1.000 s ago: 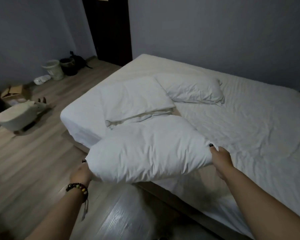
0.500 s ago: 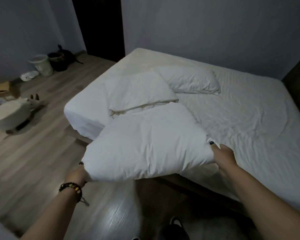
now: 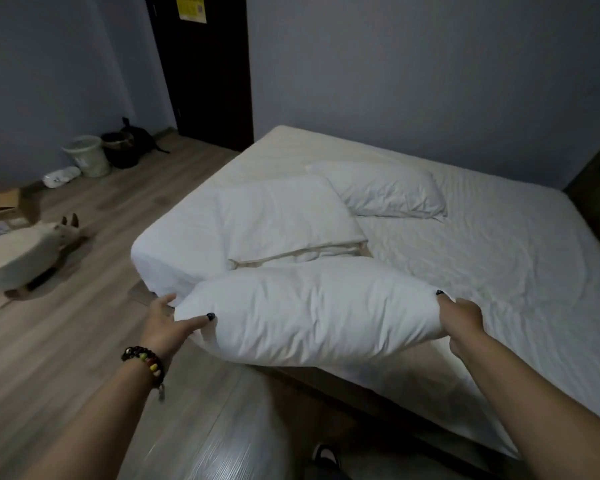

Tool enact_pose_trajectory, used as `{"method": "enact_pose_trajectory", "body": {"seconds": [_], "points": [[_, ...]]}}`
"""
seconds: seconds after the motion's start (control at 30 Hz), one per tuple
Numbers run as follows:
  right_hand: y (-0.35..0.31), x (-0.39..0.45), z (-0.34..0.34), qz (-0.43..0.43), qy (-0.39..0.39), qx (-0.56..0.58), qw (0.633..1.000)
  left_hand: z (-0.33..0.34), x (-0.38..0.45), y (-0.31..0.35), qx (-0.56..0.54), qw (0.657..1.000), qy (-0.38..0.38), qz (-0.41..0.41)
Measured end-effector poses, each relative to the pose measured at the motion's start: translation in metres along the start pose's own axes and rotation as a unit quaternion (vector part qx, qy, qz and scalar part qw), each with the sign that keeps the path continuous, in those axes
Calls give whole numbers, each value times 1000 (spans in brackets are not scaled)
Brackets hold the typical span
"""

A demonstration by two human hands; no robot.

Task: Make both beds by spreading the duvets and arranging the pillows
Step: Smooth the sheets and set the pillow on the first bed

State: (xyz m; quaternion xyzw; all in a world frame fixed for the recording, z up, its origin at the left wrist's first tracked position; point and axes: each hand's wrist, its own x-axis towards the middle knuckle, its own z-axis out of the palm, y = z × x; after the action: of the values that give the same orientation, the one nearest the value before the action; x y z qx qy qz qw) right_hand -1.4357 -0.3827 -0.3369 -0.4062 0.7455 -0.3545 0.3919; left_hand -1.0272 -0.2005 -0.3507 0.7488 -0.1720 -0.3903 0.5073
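A large white pillow (image 3: 312, 313) hangs over the near corner of the bed (image 3: 499, 271), held at both ends. My left hand (image 3: 168, 323) grips its left end, thumb on top. My right hand (image 3: 461, 317) pinches its right end. Behind it, a folded white duvet (image 3: 284, 220) lies on the white sheet near the bed's left edge. A second white pillow (image 3: 385, 188) lies further back beside the duvet. I see only this one bed.
Wooden floor (image 3: 66, 323) runs along the bed's left side. A pale animal-shaped stool (image 3: 21, 258) stands there, with a cardboard box (image 3: 4, 206), two bins (image 3: 87, 159) and a dark door (image 3: 205, 67) beyond. The wall borders the bed's far side.
The pillow has moved forward onto the bed corner, toward the folded duvet. My left hand has shifted from under its end to gripping it with the thumb on top. The camera has tilted up.
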Motion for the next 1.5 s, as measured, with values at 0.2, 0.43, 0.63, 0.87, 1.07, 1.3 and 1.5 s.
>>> {"method": "enact_pose_trajectory", "body": {"seconds": [0.2, 0.43, 0.63, 0.87, 1.07, 1.3, 1.5], "points": [[-63, 72, 34, -25, 21, 88, 996, 25, 58, 73, 50, 990, -31, 130], [-180, 185, 105, -67, -45, 141, 987, 68, 170, 167, 17, 989, 38, 144], [-276, 246, 165, -122, -247, 98, 956, 79, 251, 226, -16, 986, 117, 118], [-350, 295, 222, -204, -178, 60, 961, 96, 307, 282, -66, 976, 147, 145], [-436, 354, 281, -243, -157, 93, 953, 105, 394, 362, -62, 960, 224, 156], [-458, 434, 406, -163, -79, 63, 981, 134, 543, 367, -3, 963, 265, 55], [-387, 450, 540, -263, 3, -227, 938, 187, 697, 269, 90, 967, 223, -86]]}}
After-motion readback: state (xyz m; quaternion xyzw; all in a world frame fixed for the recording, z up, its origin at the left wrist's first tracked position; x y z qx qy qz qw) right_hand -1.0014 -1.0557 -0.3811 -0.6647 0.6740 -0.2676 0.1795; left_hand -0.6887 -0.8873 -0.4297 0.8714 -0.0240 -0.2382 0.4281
